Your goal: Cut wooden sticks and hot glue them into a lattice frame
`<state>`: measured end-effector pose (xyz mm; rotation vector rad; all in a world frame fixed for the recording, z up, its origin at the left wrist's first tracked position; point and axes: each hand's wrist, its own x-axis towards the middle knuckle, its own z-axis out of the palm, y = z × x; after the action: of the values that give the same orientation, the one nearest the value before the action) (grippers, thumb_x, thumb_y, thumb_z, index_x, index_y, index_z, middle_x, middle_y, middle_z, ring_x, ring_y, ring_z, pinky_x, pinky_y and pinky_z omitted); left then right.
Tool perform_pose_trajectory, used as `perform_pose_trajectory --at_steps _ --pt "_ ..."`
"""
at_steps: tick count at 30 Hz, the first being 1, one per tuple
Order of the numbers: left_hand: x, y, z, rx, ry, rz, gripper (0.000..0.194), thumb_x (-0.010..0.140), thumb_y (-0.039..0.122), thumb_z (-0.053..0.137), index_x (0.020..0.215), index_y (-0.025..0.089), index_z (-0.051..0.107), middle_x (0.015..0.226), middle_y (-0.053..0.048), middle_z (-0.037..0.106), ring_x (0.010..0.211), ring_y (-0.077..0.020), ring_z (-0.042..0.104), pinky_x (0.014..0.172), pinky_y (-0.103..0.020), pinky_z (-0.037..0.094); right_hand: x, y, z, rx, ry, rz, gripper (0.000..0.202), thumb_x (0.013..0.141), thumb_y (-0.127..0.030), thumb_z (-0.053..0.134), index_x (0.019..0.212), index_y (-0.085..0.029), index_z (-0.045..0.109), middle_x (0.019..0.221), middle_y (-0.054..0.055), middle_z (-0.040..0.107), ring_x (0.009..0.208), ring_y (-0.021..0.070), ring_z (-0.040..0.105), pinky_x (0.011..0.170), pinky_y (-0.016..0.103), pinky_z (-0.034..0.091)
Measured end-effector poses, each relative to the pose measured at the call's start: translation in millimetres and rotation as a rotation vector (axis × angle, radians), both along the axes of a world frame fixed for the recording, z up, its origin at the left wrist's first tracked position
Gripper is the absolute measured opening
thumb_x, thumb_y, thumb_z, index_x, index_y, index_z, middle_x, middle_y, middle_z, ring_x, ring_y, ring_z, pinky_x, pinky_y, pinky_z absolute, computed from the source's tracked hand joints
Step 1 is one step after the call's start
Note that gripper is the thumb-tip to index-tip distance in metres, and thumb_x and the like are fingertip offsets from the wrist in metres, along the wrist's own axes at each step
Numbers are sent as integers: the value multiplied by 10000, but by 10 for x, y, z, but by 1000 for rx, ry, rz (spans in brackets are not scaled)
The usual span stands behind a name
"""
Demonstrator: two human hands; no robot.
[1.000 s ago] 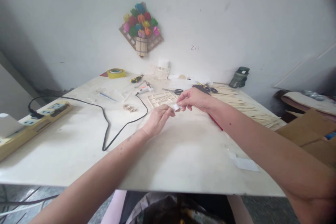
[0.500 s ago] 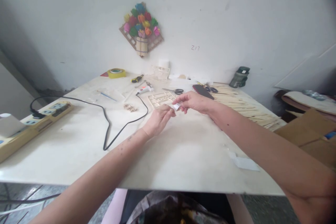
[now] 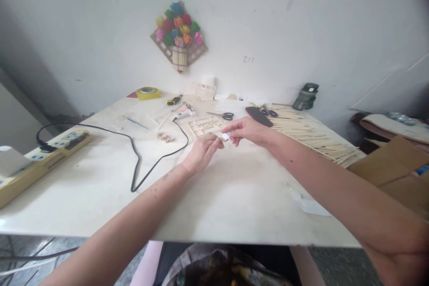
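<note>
Between my fingertips, above the middle of the white table (image 3: 234,201), is a small white piece (image 3: 225,136) that looks like folded paper or sandpaper; its exact kind is too small to make out. My left hand (image 3: 205,149) pinches it from the left, fingers closed. From the right, my right hand (image 3: 246,131) grips it between thumb and fingers. Just behind my hands lies a pale wooden cut-out frame (image 3: 203,126), partly covered by them. Black-handled scissors (image 3: 227,116) rest behind it, and a white glue gun (image 3: 186,112) lies to its left.
A black cord (image 3: 136,165) loops from the power strip (image 3: 63,154) at left. Small wooden bits (image 3: 166,137) lie near it. Thin wooden sticks (image 3: 304,132) spread at right, by a dark green bottle (image 3: 305,97). A white paper strip (image 3: 313,207) lies front right.
The white piece has turned slightly between my fingers and shows a little more of its face. Both hands stay nearly in place; the whole view has shifted slightly.
</note>
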<state>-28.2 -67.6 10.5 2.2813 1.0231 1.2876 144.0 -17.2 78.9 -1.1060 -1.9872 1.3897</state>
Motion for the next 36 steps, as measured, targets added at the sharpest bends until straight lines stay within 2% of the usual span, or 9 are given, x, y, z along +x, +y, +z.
perform_pose_trajectory --at_steps 6,11,18,21,26,28,31,33,36 --pt "-13 17 -28 14 51 -1 504 896 396 237 808 117 647 853 -105 614 837 -170 553 821 -300 412 6 0 -23 54 42 -46 270 657 -77 590 924 -64 631 488 -6 596 448 102 555 468 237 493" --pt "-8 40 -46 11 112 -14 475 904 363 233 842 122 638 891 -98 615 889 -171 536 854 -306 399 -24 9 -51 92 55 -84 184 621 -77 649 805 -93 651 532 1 619 466 97 574 489 227 504" --pt "8 32 -32 25 212 -84 427 908 338 241 930 129 614 948 -92 618 965 -178 504 872 -309 401 -84 -9 -80 188 15 -122 71 619 -56 611 651 -117 632 538 -19 601 452 78 555 481 204 480" --pt "-3 32 -45 10 256 -101 420 906 342 250 994 138 606 1008 -95 607 1006 -181 495 898 -322 395 -136 -37 -57 292 -60 -146 80 618 -63 597 645 -121 645 533 -14 606 468 80 550 480 198 460" --pt "-38 40 -84 -23 233 -97 453 897 362 265 1151 100 533 1134 -135 554 1087 -201 456 938 -348 383 -275 -106 -36 574 -218 -234 127 614 -88 590 659 -159 685 602 4 656 569 115 586 520 205 439" --pt "-47 43 -90 5 239 -104 449 898 360 257 1139 108 539 1131 -131 561 1079 -208 457 941 -361 378 -332 -153 -45 691 -238 -265 145 637 -105 575 665 -183 695 639 3 673 603 123 598 541 210 439" --pt "-51 55 -103 57 244 -102 423 903 339 240 1061 136 574 1079 -111 589 1057 -212 468 925 -366 382 -394 -223 -80 836 -217 -240 172 663 -114 557 682 -203 703 673 0 687 633 127 611 566 213 440" --pt "-50 69 -123 81 221 -83 416 904 326 235 992 131 591 1034 -112 602 1036 -210 486 915 -355 386 -414 -250 -110 876 -193 -196 170 662 -116 565 686 -212 704 689 -6 692 652 127 617 579 211 442" --pt "-46 86 -157 63 178 -60 409 903 327 238 930 121 591 970 -114 612 947 -193 538 866 -328 416 -417 -259 -142 849 -163 -141 147 654 -127 592 684 -218 703 705 -16 697 663 125 620 596 212 443"
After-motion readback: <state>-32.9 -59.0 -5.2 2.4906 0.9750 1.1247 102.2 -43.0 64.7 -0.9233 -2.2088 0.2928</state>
